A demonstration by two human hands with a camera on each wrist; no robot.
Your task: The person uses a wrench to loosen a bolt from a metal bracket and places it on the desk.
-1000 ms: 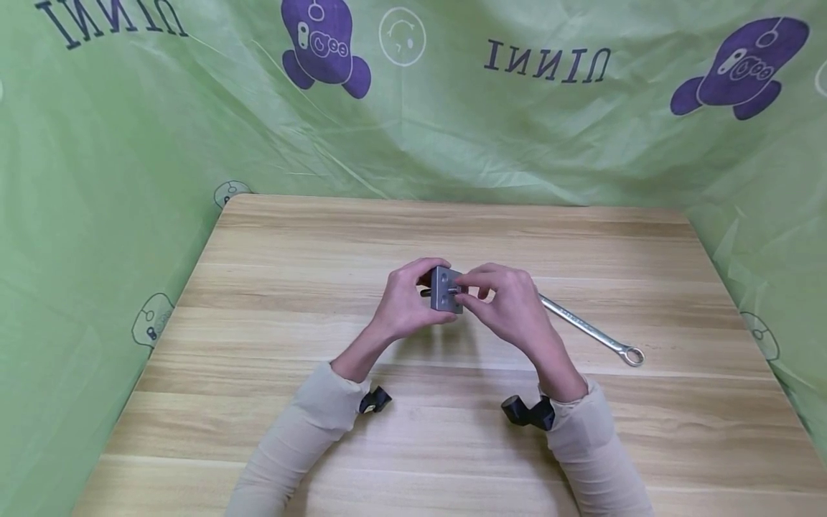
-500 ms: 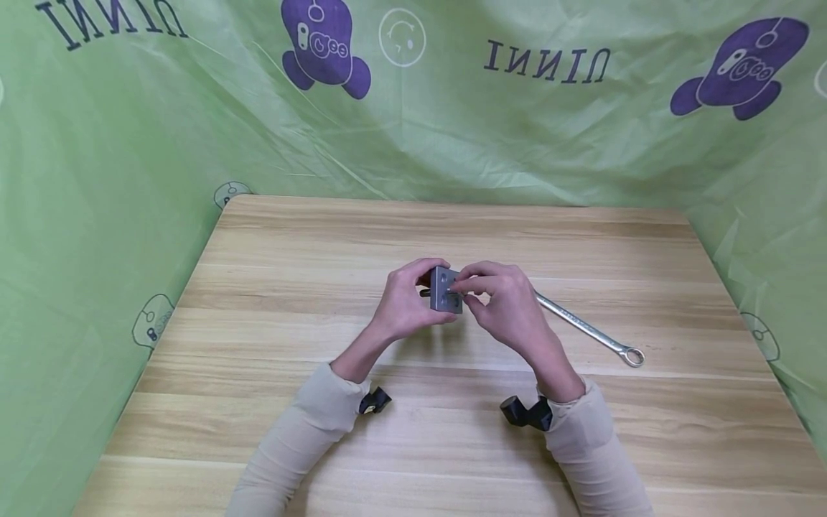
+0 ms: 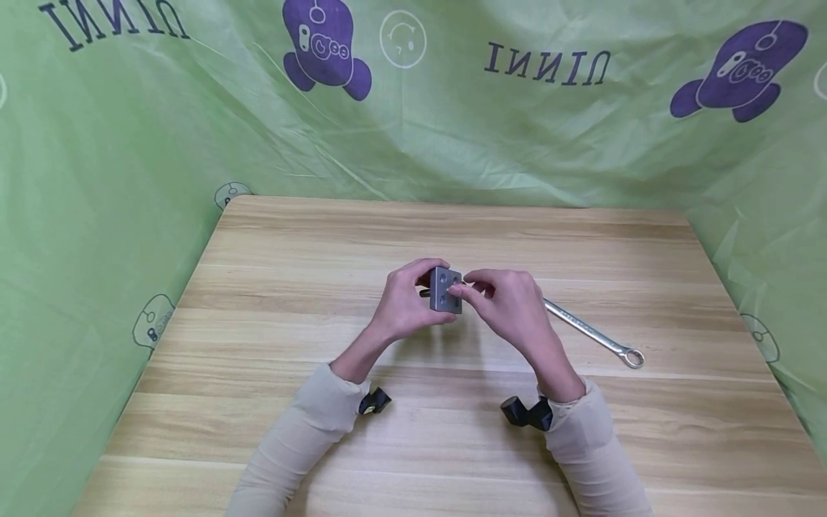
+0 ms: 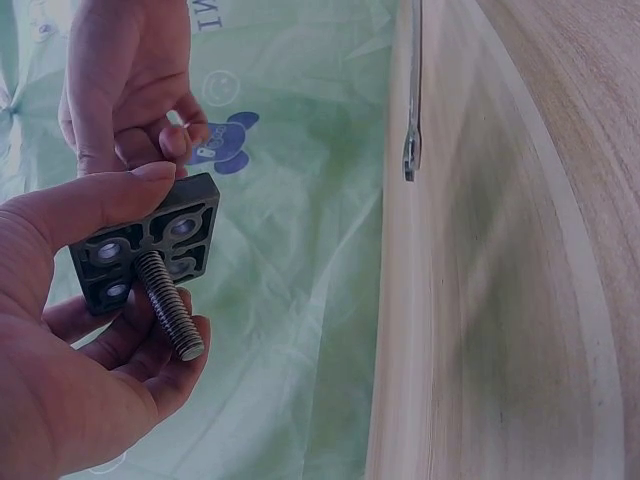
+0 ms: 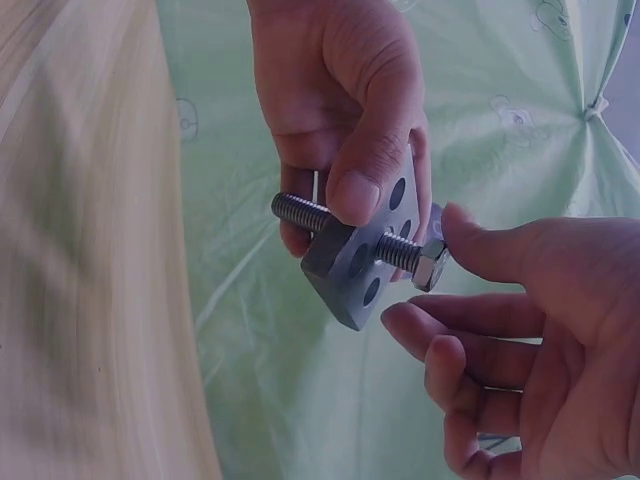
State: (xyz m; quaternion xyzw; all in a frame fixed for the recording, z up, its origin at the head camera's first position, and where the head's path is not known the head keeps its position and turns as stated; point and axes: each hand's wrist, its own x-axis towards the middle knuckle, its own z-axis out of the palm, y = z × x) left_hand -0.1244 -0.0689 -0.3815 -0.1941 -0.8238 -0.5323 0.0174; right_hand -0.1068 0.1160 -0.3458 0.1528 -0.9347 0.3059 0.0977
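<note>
My left hand (image 3: 405,300) grips a grey square plate (image 3: 438,296) by its edges, thumb on one side and fingers on the other. The plate has several holes, and a hex bolt (image 5: 430,266) passes through its middle. On the far side, the threaded end (image 4: 170,305) of the bolt sticks out toward my left palm. My right hand (image 3: 510,303) is at the bolt's head: the thumb tip (image 5: 458,225) touches it, while the index finger lies just below, apart from it. Its other fingers are loosely bent.
A combination wrench (image 3: 588,330) lies on the wooden table (image 3: 291,445), right of my right hand, its ring end toward me. Green printed cloth (image 3: 413,136) hangs behind and at both sides. Black camera mounts (image 3: 526,413) sit at both wrists.
My right thumb and fingers have shifted round the bolt head, from a pinch to the thumb across it with the index finger drawn back. The left hand and plate stay in place.
</note>
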